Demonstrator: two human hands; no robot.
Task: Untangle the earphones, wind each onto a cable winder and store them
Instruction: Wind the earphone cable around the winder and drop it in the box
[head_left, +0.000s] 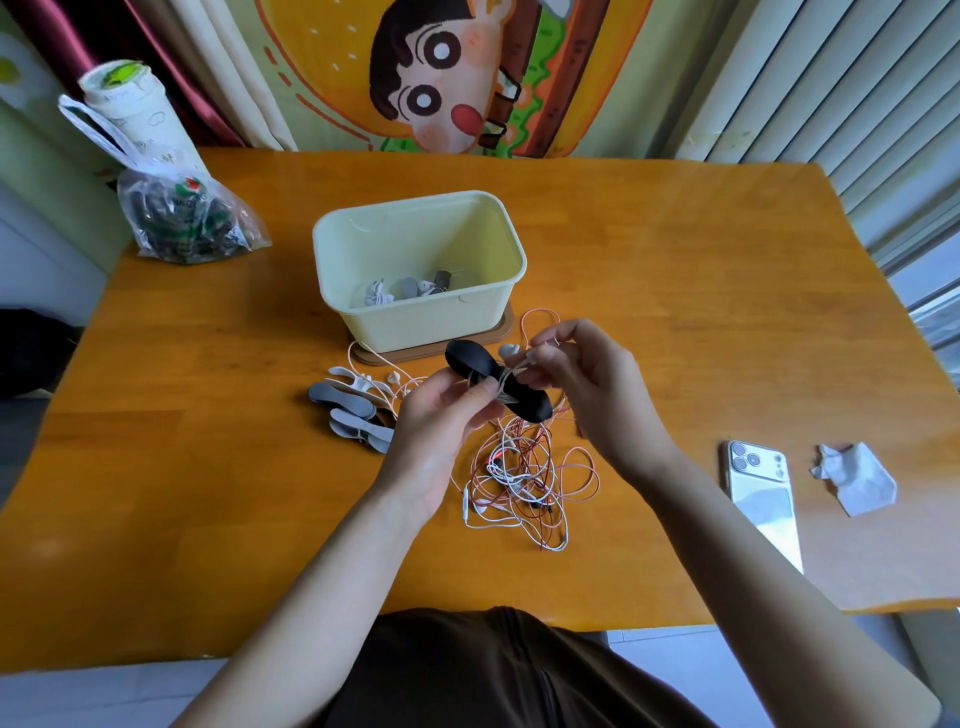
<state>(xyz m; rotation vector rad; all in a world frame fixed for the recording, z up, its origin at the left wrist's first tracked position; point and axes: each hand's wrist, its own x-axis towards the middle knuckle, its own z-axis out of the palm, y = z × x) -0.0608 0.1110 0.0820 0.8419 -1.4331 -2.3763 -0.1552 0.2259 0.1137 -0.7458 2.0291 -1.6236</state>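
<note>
Black cable winder (498, 382), mid-frame above the worktop (675, 260), sits pinched in the left grip (447, 415); the right grip (576, 374) pinches the earphone cable (515, 370). Best keep turns taut, laid neatly at the waist.

Both our forearms reach forward, hands close together: our left hand (441, 421) curls round the winder (530, 405), our right hand (587, 384) pinches the cable (514, 370) in its fingertips.

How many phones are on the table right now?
1: a white phone lies camera side up near the right edge of the table, just left of a crumpled grey cloth. No other shows, though what the plastic bag holds is unclear.
</note>
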